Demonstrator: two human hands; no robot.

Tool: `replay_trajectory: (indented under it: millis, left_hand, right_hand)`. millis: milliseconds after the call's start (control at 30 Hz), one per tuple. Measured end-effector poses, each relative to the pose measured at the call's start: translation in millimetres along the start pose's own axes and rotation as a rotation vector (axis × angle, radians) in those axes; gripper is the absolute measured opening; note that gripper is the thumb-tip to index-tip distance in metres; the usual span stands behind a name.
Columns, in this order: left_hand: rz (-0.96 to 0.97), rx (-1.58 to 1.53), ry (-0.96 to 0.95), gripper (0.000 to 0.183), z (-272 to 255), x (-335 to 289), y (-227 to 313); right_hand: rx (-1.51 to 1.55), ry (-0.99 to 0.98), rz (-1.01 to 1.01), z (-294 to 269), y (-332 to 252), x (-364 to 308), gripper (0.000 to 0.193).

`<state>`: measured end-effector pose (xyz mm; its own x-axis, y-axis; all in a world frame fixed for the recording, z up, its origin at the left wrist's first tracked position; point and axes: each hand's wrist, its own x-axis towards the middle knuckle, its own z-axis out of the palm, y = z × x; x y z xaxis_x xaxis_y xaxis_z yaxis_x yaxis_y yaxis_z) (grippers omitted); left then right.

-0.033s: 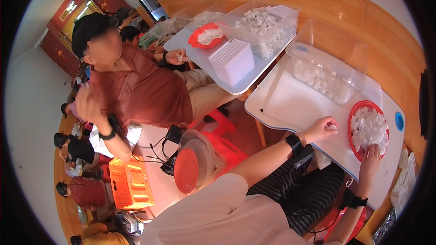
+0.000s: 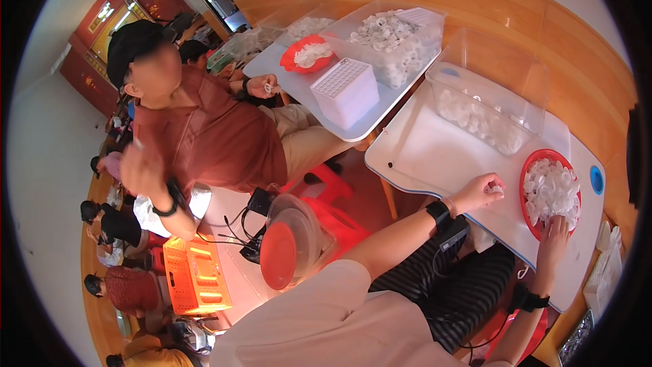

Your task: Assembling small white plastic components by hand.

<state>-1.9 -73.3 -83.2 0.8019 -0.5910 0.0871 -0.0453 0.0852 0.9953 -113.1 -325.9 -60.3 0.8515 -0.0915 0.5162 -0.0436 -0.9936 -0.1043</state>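
Note:
My left hand (image 2: pixel 479 194) rests over the near edge of the white table (image 2: pixel 435 149), its fingers curled round a small white plastic piece (image 2: pixel 496 189). Farther right, my right hand (image 2: pixel 555 234) dips into a red bowl (image 2: pixel 522 187) heaped with translucent white plastic pieces (image 2: pixel 551 187). Its fingers are held together, and the tips sink into the near side of the heap. What they pinch there is hidden.
Behind the bowl stands a clear bin (image 2: pixel 543 105) part filled with white pieces. A co-worker (image 2: pixel 210 129) sits left, beside a second table with a white box with a gridded top (image 2: pixel 345 93), another red bowl (image 2: pixel 285 61) and a fuller bin (image 2: pixel 407 61). An orange crate (image 2: pixel 193 275) stands lower left.
The co-worker's raised, blurred hand at the left has shifted slightly down and to the right. My own hands look the same.

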Motion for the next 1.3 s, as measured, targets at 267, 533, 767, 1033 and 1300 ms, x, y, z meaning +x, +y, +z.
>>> replay_trajectory:
  millis: [267, 533, 767, 1033, 1300]
  left_hand:
    - [-0.061, -0.117, -0.040, 0.023, 3, 4, -4]
    - [-0.065, -0.024, -0.030, 0.023, -4, -1, 11]
    - [-0.115, -0.084, -0.029, 0.030, 6, -3, 5]
    - [-0.102, -0.027, -0.057, 0.031, -1, 0, 3]
    - [-0.002, -0.077, -0.007, 0.031, 2, -4, 2]
  right_hand:
    - [0.394, 0.099, 0.279, -4, -9, -23, 0.012]
    - [0.672, 0.180, 0.261, -7, -62, -10, 0.014]
    - [0.843, 0.081, 0.301, 15, -81, -16, 0.009]
    - [1.015, -0.001, 0.446, 43, -95, 0, 0.006]
    - [0.837, -0.031, 0.310, 48, -94, -3, 0.008]
